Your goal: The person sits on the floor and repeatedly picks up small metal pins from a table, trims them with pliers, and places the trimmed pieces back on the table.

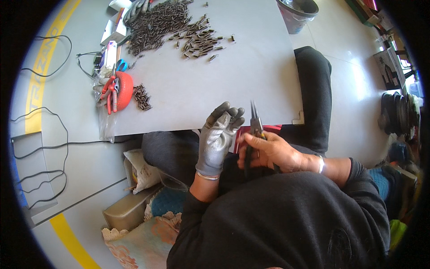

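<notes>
My left hand [220,134], in a grey coated work glove, is raised at the near edge of the grey table [255,67], its fingers curled; whether something small lies between them cannot be told. Just right of it my bare right hand [272,151] grips needle-nose pliers [256,124], jaws pointing to the table. A large heap of small metal coil springs [158,27] covers the table's far left part, with a looser group of springs [201,42] beside it. A small pile of springs [142,97] lies by a red roll [125,90].
Red-handled pliers [112,94] rest on the roll, near blue-handled scissors [121,65]. A white box [115,28] and gloves [136,11] lie at the far left. Beyond the table's right edge stands a lined bin [297,15]. Black cables [67,144] run over the left floor.
</notes>
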Motion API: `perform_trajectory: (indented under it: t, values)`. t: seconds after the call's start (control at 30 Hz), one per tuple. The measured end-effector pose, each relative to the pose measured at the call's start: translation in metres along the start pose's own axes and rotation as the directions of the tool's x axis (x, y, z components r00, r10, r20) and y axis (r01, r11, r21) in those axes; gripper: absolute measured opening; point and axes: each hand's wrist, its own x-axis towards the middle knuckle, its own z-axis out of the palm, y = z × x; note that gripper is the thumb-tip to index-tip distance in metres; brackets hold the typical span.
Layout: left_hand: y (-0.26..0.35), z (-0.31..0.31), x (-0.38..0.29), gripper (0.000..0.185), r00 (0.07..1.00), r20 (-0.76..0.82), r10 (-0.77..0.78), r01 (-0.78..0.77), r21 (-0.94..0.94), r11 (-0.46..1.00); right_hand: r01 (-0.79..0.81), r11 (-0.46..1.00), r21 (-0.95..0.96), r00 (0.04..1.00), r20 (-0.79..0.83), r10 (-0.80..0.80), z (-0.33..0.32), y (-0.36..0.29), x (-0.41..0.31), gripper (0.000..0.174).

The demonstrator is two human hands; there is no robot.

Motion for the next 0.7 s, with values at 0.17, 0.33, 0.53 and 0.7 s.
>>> perform_trajectory:
  t: [0.17,0.33,0.53,0.7]
  values:
    - [-0.01,0.014,-0.017,0.029,0.977,-0.16,-0.142,0.149,0.034,0.988,0.152,0.987,0.06,0.979,-0.144,-0.142,-0.002,0.002,0.008,0.031]
    - [-0.005,0.027,-0.019,0.032,0.986,-0.098,-0.135,0.163,0.408,0.898,0.206,0.979,0.005,0.964,-0.174,-0.202,-0.007,0.006,0.01,0.028]
    - [0.019,0.043,-0.01,0.041,0.815,0.572,0.093,-0.528,0.799,-0.288,0.244,0.886,-0.394,0.909,-0.227,-0.351,-0.015,0.004,0.013,0.027]
    - [0.023,0.035,-0.005,0.036,0.884,0.461,-0.083,-0.454,0.799,-0.395,0.251,0.838,-0.484,0.902,-0.197,-0.384,-0.013,-0.001,0.009,0.025]
